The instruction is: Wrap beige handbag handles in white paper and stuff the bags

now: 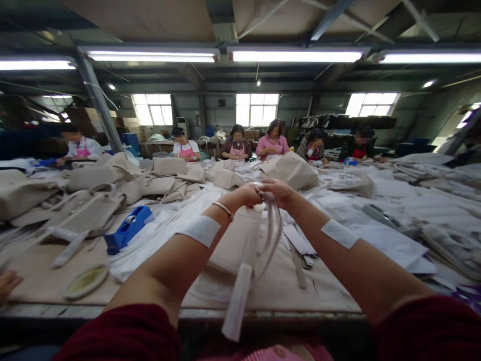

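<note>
In the head view my left hand [248, 195] and my right hand [278, 192] meet above the middle of the table, both closed on a light beige strap [271, 220]. The strap hangs in loops below my fingers and looks blurred. A whitish wrapped piece [237, 303] dangles lower down, past the table's front edge. Under the strap lies a beige bag [235, 245], partly hidden by my left forearm. White paper strips [298, 239] and a flat grey metal strip [299, 268] rest to its right.
A blue tape dispenser [128, 228] and a round shallow dish [86, 282] are on the left. Beige bags [93, 215] and white sheets [387, 240] cover much of the table [326, 296]. Another person's hand [8, 285] shows at the left edge. Several people sit across the table.
</note>
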`<state>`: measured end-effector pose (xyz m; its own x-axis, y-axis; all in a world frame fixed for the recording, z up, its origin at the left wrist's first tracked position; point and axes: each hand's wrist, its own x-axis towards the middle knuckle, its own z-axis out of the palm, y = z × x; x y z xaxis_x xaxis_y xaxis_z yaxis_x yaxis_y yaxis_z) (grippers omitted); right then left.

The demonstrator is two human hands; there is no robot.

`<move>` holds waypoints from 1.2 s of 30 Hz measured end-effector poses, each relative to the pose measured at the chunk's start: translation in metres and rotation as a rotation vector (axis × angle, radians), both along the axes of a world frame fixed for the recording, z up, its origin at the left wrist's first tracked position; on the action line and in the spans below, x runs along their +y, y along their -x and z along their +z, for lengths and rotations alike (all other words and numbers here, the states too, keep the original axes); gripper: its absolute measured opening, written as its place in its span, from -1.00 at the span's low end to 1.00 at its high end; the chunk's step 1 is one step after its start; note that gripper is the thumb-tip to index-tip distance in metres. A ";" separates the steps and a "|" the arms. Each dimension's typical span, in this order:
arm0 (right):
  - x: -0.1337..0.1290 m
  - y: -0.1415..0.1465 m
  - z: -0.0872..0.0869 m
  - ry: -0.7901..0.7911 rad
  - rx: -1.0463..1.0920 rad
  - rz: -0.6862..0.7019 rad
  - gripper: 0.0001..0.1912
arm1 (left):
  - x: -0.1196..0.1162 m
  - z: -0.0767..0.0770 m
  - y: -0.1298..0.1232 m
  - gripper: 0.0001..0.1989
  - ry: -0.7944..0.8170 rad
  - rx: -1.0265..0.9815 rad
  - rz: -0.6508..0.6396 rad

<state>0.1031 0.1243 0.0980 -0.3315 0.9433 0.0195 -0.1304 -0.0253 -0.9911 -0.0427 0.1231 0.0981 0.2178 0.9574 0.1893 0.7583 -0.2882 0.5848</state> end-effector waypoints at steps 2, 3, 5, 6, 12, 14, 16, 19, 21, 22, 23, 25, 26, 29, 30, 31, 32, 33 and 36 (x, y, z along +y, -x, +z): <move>0.003 -0.010 -0.036 0.104 -0.066 -0.039 -0.49 | -0.010 -0.021 0.022 -0.76 0.071 0.078 0.004; 0.002 -0.015 -0.055 0.148 -0.094 -0.051 -0.43 | -0.016 -0.032 0.038 -0.78 0.081 0.113 0.027; -0.006 -0.026 -0.092 0.208 -0.137 -0.062 -0.37 | -0.033 -0.058 0.074 -0.77 0.083 0.150 0.101; -0.012 -0.031 -0.109 0.226 -0.148 -0.067 -0.36 | -0.043 -0.072 0.093 -0.73 0.093 0.163 0.142; -0.062 -0.074 -0.175 0.025 -0.491 0.103 -0.42 | -0.121 -0.141 0.157 -0.33 0.224 0.101 0.280; -0.081 -0.087 -0.186 -0.053 -0.571 0.205 -0.43 | -0.140 -0.154 0.157 -0.27 0.237 0.011 0.317; -0.098 -0.093 -0.194 -0.042 -0.545 0.292 -0.33 | -0.151 -0.163 0.149 -0.24 0.219 -0.043 0.330; -0.118 -0.088 -0.202 -0.043 -0.550 0.304 0.00 | -0.152 -0.170 0.128 -0.33 0.164 -0.084 0.389; -0.121 -0.078 -0.204 -0.102 -0.632 0.243 0.06 | -0.143 -0.171 0.114 -0.46 0.144 -0.150 0.510; -0.119 -0.072 -0.204 -0.123 -0.672 0.200 0.02 | -0.137 -0.170 0.108 -0.51 0.136 -0.182 0.573; -0.115 -0.068 -0.202 -0.131 -0.699 0.162 -0.04 | -0.130 -0.168 0.103 -0.54 0.129 -0.206 0.625; -0.102 -0.064 -0.192 -0.114 -0.714 0.090 -0.19 | -0.114 -0.160 0.097 -0.57 0.109 -0.243 0.688; -0.094 -0.064 -0.185 -0.099 -0.702 0.060 -0.28 | -0.108 -0.155 0.095 -0.59 0.098 -0.261 0.701; -0.070 -0.074 -0.158 -0.040 -0.554 0.030 -0.49 | -0.099 -0.144 0.089 -0.64 0.055 -0.323 0.714; -0.063 -0.079 -0.150 -0.010 -0.482 0.018 -0.51 | -0.101 -0.142 0.085 -0.63 0.033 -0.337 0.706; -0.058 -0.084 -0.144 0.018 -0.413 0.011 -0.50 | -0.106 -0.143 0.080 -0.60 0.005 -0.343 0.690; -0.053 -0.088 -0.142 0.038 -0.366 0.007 -0.48 | -0.112 -0.145 0.075 -0.56 -0.023 -0.342 0.667; -0.050 -0.091 -0.142 0.045 -0.368 0.001 -0.46 | -0.120 -0.149 0.068 -0.53 -0.044 -0.334 0.636; -0.050 -0.096 -0.159 0.016 -0.570 -0.067 -0.46 | -0.147 -0.165 0.054 -0.55 -0.037 -0.310 0.510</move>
<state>0.1989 0.0744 -0.0610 -0.2246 0.9614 -0.1589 0.4224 -0.0509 -0.9050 -0.0963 -0.0235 -0.0671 -0.3382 0.9183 0.2057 0.6017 0.0429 0.7976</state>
